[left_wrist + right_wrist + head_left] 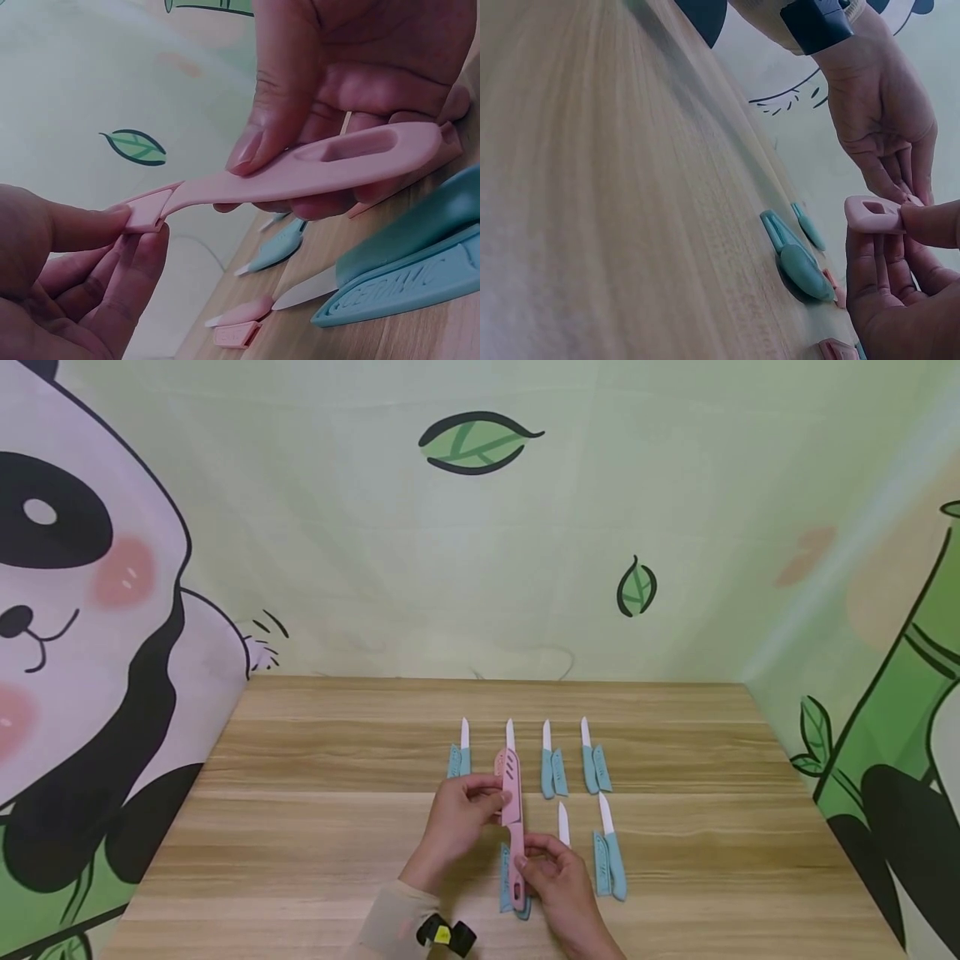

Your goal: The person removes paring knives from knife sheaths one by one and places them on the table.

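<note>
Both hands hold a pink knife [517, 864] whose blade sits inside a pink sheath [512, 787], above the table. My left hand [459, 820] pinches the sheath between thumb and fingers, near its mouth in the left wrist view. Thumb and fingers of my right hand [564, 890] grip the handle, which has a slot near its end. Directly below the handle, a teal sheath [506, 877] lies beside a teal knife, mostly covered in the head view. A white blade [564, 825] sticks out from behind the right hand, its handle hidden.
On the wooden table [300, 860], a back row holds teal knives [547, 768] with white blades, each beside its sheath [602, 768]. A pink knife's blade [511, 733] shows among them. Front right lies another teal knife [617, 864] with its sheath [602, 864]. A printed cloth backdrop [337, 527] stands behind.
</note>
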